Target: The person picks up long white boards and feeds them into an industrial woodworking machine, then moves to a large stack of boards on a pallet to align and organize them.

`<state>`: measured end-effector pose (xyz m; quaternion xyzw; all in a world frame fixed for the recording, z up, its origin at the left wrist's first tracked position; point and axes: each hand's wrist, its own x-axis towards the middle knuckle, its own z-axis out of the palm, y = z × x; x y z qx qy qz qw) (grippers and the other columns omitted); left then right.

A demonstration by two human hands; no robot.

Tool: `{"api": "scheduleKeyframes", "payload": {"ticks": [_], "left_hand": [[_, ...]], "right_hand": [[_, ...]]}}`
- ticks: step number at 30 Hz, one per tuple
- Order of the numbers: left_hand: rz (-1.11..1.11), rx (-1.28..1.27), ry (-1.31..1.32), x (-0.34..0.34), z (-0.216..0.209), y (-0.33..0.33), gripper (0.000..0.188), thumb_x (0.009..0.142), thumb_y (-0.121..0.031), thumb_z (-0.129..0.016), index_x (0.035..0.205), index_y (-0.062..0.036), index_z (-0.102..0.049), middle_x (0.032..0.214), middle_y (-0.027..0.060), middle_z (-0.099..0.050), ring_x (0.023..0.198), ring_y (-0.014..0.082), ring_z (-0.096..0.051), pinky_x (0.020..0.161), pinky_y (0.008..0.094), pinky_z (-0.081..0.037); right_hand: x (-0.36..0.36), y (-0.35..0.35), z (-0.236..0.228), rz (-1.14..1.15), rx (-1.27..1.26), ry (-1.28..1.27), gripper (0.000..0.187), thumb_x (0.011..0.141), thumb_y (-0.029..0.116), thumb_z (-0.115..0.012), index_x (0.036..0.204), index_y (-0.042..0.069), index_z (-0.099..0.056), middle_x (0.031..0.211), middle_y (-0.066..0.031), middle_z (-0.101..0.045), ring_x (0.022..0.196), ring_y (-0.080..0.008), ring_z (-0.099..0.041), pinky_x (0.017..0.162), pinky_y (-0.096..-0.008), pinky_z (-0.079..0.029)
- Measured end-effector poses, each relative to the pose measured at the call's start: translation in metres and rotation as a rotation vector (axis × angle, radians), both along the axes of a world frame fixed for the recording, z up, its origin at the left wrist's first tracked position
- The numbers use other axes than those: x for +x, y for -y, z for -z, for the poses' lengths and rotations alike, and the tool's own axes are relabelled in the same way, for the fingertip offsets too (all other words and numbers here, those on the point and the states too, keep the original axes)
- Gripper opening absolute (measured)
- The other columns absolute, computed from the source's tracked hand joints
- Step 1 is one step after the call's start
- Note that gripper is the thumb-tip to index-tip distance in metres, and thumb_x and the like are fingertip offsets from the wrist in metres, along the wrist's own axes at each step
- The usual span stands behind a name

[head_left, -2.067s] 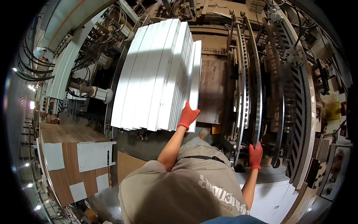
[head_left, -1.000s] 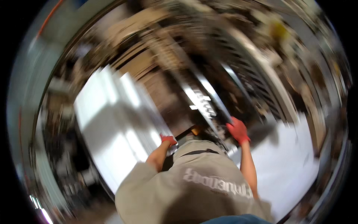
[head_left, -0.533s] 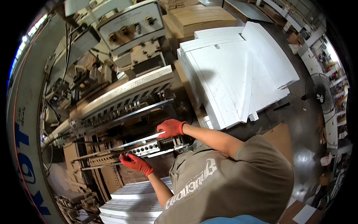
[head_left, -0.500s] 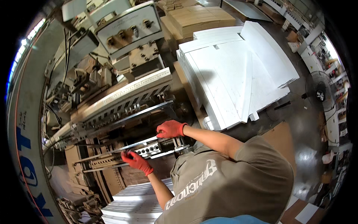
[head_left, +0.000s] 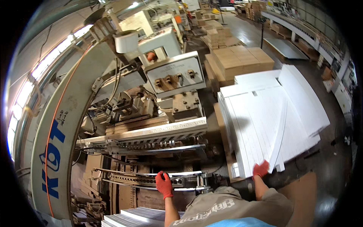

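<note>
A worker [head_left: 223,210] in red gloves [head_left: 163,188] is resting the right hand [head_left: 261,169] at the near end of a white strip [head_left: 279,138] lying atop stacked white boards [head_left: 257,136], that grip impossible to tell from here; the left hand [head_left: 164,183], loosely parted and free, is hanging over a perforated metal rail [head_left: 141,179].

On the left, an orange cord [head_left: 46,160] runs down a pale beam [head_left: 72,94] near bright windows [head_left: 45,66]. A panel [head_left: 160,72] with worn knobs [head_left: 168,79] stands upper centre. Right of it are a brown cardboard stack [head_left: 244,60], a grey sheet [head_left: 285,50] and a long white frame [head_left: 298,28]. A brown board [head_left: 304,193] lies at lower right.
</note>
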<state>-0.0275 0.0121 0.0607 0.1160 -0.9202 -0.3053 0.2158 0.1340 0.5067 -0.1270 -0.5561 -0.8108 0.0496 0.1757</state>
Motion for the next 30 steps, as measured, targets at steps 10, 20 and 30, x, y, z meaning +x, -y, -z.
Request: {"api": "scheduleKeyframes", "payload": {"ticks": [10,20,30], "left_hand": [[-0.028,0.037,0.060,0.009,-0.004,0.005,0.025,0.088,-0.024,-0.061,0.109,-0.0091,-0.064,0.101,0.0071,-0.066,0.091,0.0252,-0.065,0.079,0.0370,-0.050],[-0.033,0.007,0.147,0.010,-0.009,-0.001,0.026,0.090,-0.025,-0.058,0.111,-0.0092,-0.062,0.097,0.0103,-0.070,0.088,0.0274,-0.067,0.076,0.0377,-0.051],[-0.085,0.072,0.066,0.010,-0.001,0.007,0.030,0.090,-0.018,-0.060,0.117,-0.0041,-0.057,0.095,0.0136,-0.068,0.086,0.0261,-0.065,0.076,0.0373,-0.049]], "right_hand": [[0.021,-0.059,0.002,0.360,-0.351,0.239,0.071,0.072,0.031,-0.073,0.135,0.018,-0.043,0.125,-0.0134,-0.051,0.108,-0.0337,-0.058,0.082,-0.0513,-0.050],[0.020,-0.097,0.053,0.561,-0.435,0.247,0.041,0.079,0.028,-0.064,0.117,0.017,-0.052,0.113,-0.0064,-0.065,0.101,-0.0284,-0.065,0.077,-0.0497,-0.049],[0.040,-0.118,0.022,-0.132,-0.743,-0.449,0.075,0.062,0.026,-0.088,0.118,-0.008,-0.051,0.106,-0.0197,-0.065,0.100,-0.0284,-0.063,0.086,-0.0379,-0.050]]}}
